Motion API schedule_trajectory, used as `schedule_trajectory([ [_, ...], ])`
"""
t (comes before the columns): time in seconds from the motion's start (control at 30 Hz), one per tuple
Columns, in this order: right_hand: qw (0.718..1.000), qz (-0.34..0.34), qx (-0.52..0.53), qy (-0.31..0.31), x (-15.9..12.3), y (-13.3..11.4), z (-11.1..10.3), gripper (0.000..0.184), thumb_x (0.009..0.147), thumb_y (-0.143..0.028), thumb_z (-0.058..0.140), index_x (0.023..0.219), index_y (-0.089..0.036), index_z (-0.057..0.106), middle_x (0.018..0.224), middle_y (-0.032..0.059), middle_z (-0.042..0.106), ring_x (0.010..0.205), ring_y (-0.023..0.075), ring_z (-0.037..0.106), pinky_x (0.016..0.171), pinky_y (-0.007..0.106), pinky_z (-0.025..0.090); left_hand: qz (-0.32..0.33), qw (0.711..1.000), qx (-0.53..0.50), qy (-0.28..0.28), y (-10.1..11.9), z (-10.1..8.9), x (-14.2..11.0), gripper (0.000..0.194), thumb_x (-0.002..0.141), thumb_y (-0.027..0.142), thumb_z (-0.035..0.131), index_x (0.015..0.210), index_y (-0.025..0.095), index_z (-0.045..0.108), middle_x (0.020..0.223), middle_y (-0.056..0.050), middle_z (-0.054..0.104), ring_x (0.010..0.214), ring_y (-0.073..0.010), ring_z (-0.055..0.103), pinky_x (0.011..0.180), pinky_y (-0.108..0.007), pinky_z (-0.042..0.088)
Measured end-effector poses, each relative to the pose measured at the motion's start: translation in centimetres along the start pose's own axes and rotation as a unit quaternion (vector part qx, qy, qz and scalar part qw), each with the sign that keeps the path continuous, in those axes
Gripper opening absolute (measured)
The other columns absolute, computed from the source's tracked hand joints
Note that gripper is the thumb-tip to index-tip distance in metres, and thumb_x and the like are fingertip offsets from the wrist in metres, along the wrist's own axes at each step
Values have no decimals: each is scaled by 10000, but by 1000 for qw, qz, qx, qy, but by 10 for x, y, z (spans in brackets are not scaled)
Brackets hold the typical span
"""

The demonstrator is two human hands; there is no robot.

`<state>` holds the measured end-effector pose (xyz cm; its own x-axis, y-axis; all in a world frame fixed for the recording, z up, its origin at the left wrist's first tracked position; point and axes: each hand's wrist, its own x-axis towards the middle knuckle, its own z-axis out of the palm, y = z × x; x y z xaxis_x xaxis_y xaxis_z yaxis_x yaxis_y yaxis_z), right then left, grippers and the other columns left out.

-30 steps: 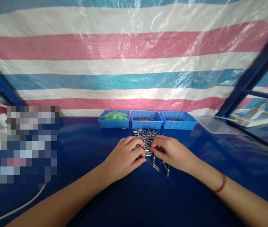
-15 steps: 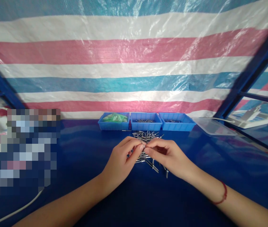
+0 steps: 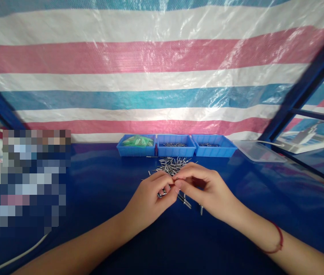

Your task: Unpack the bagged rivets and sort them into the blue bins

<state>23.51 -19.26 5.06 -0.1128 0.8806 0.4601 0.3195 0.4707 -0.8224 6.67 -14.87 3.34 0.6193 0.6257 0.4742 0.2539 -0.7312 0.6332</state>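
Observation:
A heap of silvery blind rivets (image 3: 171,165) with thin stems lies on the blue table, partly covered by my hands. My left hand (image 3: 153,194) is closed with fingertips pinched, and bits of rivet metal show between its curled fingers. Fingertips touching the left ones, my right hand (image 3: 204,187) pinches at the same spot. A small rivet appears to be between the two hands, mostly hidden by the fingers. A few loose rivets (image 3: 185,201) stick out toward me below the fingers.
Behind the heap stand three blue bins in a row: the left bin (image 3: 136,152) holds a green bag, the middle bin (image 3: 176,152) and right bin (image 3: 215,152) hold rivets. A clear plastic lid (image 3: 261,152) lies to the right. A white cable (image 3: 21,254) crosses the left side.
My hands were apart over the heap, fingers among the rivets. They came together, fingertips meeting, and stay joined. Some rivets at the heap's near left have shifted.

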Motion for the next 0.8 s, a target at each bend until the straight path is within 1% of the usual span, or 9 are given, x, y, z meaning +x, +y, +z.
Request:
schedule_trajectory([
  [0.07,1000,11,19,-1,0,0,0,109,803,-256,607,818,-183,687,800,58,621,703,160,608,566,301,480,-2,1000,-8,1,0,0,0,93,855,216,514,790,170,562,743,4,526,675,-107,523,616,-215,418],
  [0.13,999,18,33,-5,0,-1,0,115,804,-257,607,825,-184,693,806,60,625,701,161,612,581,310,487,-2,1000,-15,-2,0,0,1,69,838,208,542,869,164,584,774,-5,546,696,-113,533,619,-216,426],
  [0.23,999,18,37,-8,-1,-1,1,114,803,-254,609,830,-181,692,807,63,629,727,172,620,600,318,491,-3,1000,-16,-8,2,1,2,64,842,186,537,842,159,595,737,3,551,678,-108,531,609,-209,422],
  [0.3,1000,10,18,0,-1,-1,0,111,805,-249,600,819,-179,684,801,63,628,731,175,618,595,315,485,-8,1000,-15,-4,1,1,2,78,849,182,532,814,161,598,715,11,552,665,-102,533,598,-203,417],
  [0.5,995,-3,-92,30,1,2,-4,137,829,-251,557,835,-180,673,772,49,621,659,147,577,530,274,430,-31,996,-13,80,-2,2,0,51,841,172,558,866,188,600,821,8,609,702,-96,567,618,-201,431],
  [0.57,993,-11,-117,20,2,3,-6,142,835,-237,545,830,-178,673,767,42,613,601,121,536,504,258,405,-23,995,-9,95,-3,1,0,44,842,172,561,858,194,596,826,12,607,712,-94,569,622,-198,432],
  [0.7,990,-30,-134,-43,2,3,-3,157,834,-203,529,778,-168,671,724,24,579,596,107,494,537,248,391,-17,995,-3,94,-4,1,0,35,857,195,554,860,204,587,830,18,602,719,-93,570,631,-201,437],
  [0.73,991,-19,-119,-55,3,3,-2,167,835,-219,529,757,-164,665,703,19,566,599,108,491,541,247,388,-22,996,-4,86,-4,1,-1,41,863,205,547,885,206,582,847,14,605,727,-97,574,642,-208,443],
  [0.8,996,44,-58,-50,4,3,-1,207,842,-282,518,728,-159,640,619,-5,520,550,100,455,511,239,366,-38,997,-4,70,-4,1,-1,146,870,226,537,1014,208,552,909,-2,614,769,-115,588,685,-234,460],
])
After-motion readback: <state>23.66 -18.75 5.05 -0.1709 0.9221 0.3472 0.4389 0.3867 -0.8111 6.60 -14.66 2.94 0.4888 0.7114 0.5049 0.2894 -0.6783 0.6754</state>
